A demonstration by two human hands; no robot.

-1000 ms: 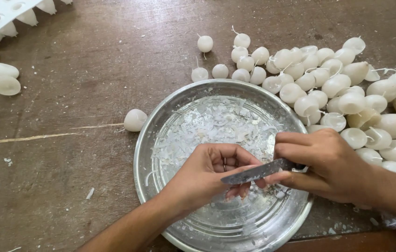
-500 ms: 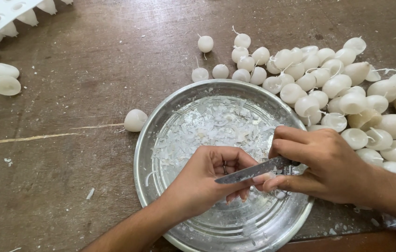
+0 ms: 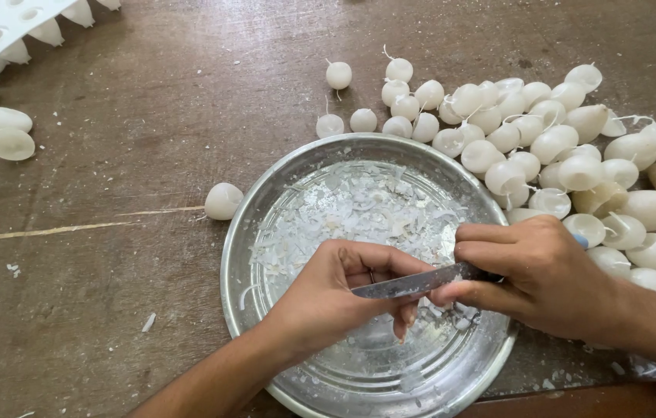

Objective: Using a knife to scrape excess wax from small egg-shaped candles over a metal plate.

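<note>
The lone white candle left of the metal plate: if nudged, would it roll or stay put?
The candle is egg-shaped and smooth, lying on the flat table, so it would probably roll, likely in a curve. It looks small and waxy, so likely light and easy to dent.

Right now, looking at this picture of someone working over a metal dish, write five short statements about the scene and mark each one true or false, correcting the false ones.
1. The right hand grips a knife whose blade points towards the left hand. True.
2. The round metal dish is full of water. False: it holds dry white flakes and shavings.
3. A heap of white egg-shaped pieces with thin wicks lies to the right of the dish. True.
4. A single white piece sits on the table just left of the dish. True.
5. The white mould tray lies at the bottom right corner. False: it is at the top left.
</note>
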